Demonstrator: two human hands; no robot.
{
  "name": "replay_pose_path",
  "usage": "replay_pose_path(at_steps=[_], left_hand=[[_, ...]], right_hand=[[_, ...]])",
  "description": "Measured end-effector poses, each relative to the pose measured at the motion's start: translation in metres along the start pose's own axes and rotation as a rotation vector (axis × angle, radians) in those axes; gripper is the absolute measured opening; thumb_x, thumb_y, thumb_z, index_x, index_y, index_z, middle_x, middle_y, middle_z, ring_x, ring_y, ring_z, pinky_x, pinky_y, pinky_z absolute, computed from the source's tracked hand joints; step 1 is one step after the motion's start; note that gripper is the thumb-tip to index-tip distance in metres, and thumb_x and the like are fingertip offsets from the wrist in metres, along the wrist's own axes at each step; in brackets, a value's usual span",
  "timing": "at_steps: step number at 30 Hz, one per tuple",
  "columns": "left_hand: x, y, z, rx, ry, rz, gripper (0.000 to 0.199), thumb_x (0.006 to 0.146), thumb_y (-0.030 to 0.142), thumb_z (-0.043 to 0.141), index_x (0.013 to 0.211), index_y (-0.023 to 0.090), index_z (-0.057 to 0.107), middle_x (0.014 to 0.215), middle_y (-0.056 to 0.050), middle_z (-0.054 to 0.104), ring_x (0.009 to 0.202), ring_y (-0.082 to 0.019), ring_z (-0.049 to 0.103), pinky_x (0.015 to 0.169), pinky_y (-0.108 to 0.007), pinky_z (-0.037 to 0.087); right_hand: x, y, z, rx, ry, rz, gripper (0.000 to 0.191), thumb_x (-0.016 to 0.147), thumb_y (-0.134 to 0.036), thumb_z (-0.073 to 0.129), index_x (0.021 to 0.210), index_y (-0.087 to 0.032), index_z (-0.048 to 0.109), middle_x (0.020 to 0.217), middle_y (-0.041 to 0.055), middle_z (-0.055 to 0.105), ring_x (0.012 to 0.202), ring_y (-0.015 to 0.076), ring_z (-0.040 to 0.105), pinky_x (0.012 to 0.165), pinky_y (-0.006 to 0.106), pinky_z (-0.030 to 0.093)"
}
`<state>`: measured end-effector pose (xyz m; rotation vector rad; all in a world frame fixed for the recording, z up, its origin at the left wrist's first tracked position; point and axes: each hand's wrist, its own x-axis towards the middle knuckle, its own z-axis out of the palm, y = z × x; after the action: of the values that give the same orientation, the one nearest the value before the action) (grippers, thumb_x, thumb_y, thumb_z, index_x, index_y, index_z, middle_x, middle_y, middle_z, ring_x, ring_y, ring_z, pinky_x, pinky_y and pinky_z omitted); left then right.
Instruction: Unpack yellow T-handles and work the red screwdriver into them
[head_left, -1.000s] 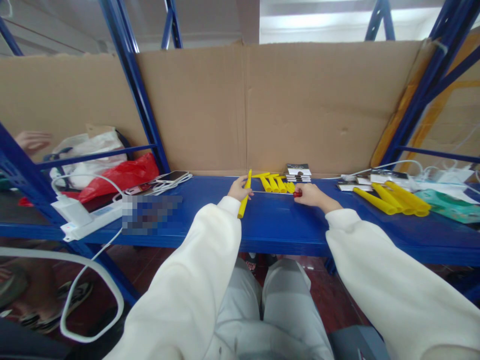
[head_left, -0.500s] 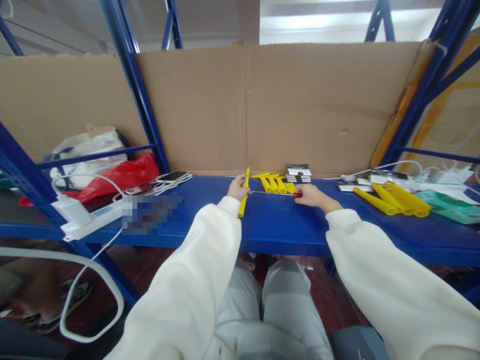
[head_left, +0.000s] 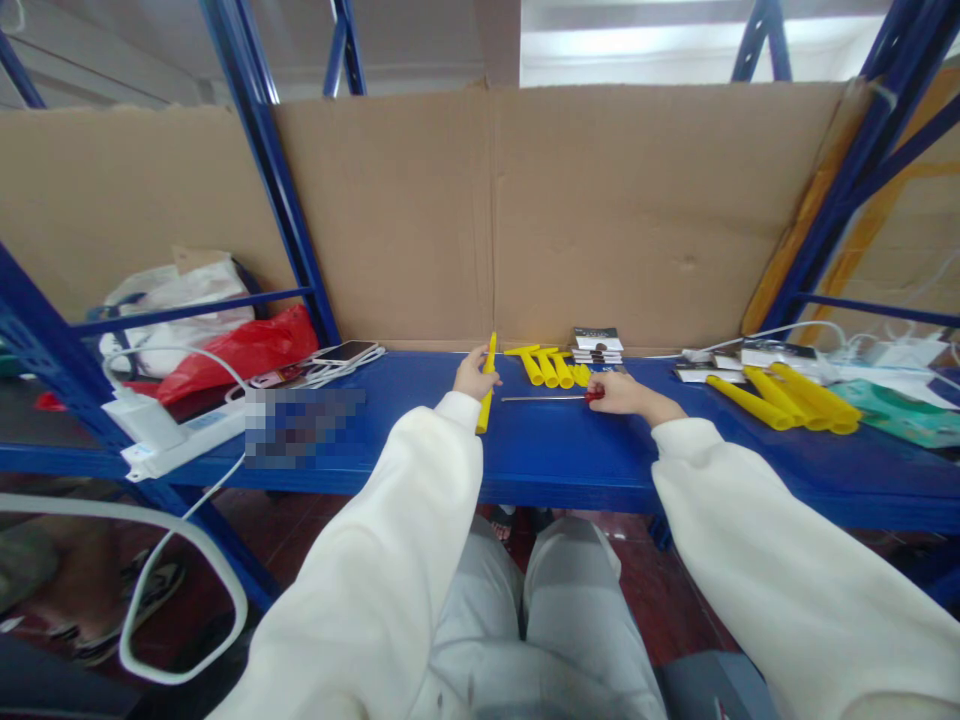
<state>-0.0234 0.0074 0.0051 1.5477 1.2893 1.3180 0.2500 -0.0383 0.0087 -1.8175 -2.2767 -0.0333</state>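
Observation:
My left hand [head_left: 473, 375] is wrapped round a slim yellow piece [head_left: 486, 408] held nearly upright over the blue shelf. In my right hand [head_left: 616, 391] is the red handle of a screwdriver [head_left: 544, 399]. Its long metal shaft points left, and the tip lies a little right of the yellow piece, apart from it. Behind the shaft several yellow parts [head_left: 548, 368] lie beside a small stack of black-and-white packets [head_left: 597, 345].
More yellow tubes [head_left: 787, 398] lie at the right near a green packet [head_left: 896, 410]. At the left are a white power strip [head_left: 187, 440], a phone [head_left: 345, 352], cables and a red bag [head_left: 244, 350]. Cardboard [head_left: 600, 220] stands behind. A person's leg shows low left.
The screwdriver's tip has come away from the yellow piece and dropped slightly lower. The yellow piece has tilted or shifted a little left in my left hand.

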Motion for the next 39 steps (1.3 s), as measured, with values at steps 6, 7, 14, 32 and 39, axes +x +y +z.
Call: replay_pose_path(at_steps=[6, 7, 14, 32, 39], left_hand=[[-0.001, 0.0, 0.001, -0.026, 0.008, -0.002, 0.075, 0.07, -0.011, 0.06, 0.141, 0.016, 0.055, 0.139, -0.017, 0.063, 0.059, -0.009, 0.07, 0.046, -0.015, 0.05], [0.0, 0.0, 0.001, -0.028, 0.009, -0.002, 0.076, 0.07, -0.011, 0.06, 0.14, 0.017, 0.055, 0.139, -0.017, 0.064, 0.059, -0.009, 0.07, 0.046, -0.015, 0.05], [0.0, -0.002, 0.0, -0.042, 0.01, 0.004, 0.071, 0.071, -0.009, 0.062, 0.137, 0.016, 0.056, 0.137, -0.017, 0.065, 0.057, -0.008, 0.069, 0.045, -0.015, 0.05], [0.004, -0.003, 0.005, -0.124, 0.145, -0.015, 0.068, 0.072, -0.005, 0.061, 0.136, 0.018, 0.057, 0.121, -0.012, 0.072, 0.062, -0.013, 0.073, 0.05, -0.018, 0.054], [0.0, -0.001, 0.007, -0.148, 0.125, -0.011, 0.065, 0.074, -0.007, 0.057, 0.136, 0.014, 0.056, 0.119, -0.013, 0.072, 0.055, -0.01, 0.069, 0.047, -0.018, 0.052]], right_hand=[[0.005, 0.01, 0.007, 0.125, -0.026, -0.038, 0.014, 0.073, -0.023, 0.067, 0.087, -0.02, 0.067, 0.088, 0.0044, 0.075, 0.077, 0.02, 0.068, 0.07, 0.027, 0.05], [0.005, 0.01, 0.007, 0.136, -0.029, -0.035, 0.014, 0.073, -0.022, 0.067, 0.087, -0.019, 0.067, 0.089, 0.0049, 0.075, 0.078, 0.0202, 0.068, 0.071, 0.027, 0.05], [0.007, 0.006, 0.005, 0.202, -0.005, -0.051, 0.009, 0.081, -0.021, 0.062, 0.086, -0.018, 0.069, 0.089, 0.0065, 0.075, 0.078, 0.0198, 0.067, 0.071, 0.028, 0.051], [0.065, -0.091, 0.023, 0.189, -0.043, -0.24, 0.04, 0.09, -0.024, 0.065, 0.13, -0.019, 0.064, 0.11, 0.011, 0.073, 0.095, 0.0221, 0.069, 0.088, 0.035, 0.052], [0.084, -0.12, 0.031, 0.088, -0.138, -0.169, 0.024, 0.09, -0.012, 0.056, 0.105, -0.021, 0.072, 0.105, 0.0093, 0.074, 0.098, 0.0206, 0.068, 0.085, 0.029, 0.049]])
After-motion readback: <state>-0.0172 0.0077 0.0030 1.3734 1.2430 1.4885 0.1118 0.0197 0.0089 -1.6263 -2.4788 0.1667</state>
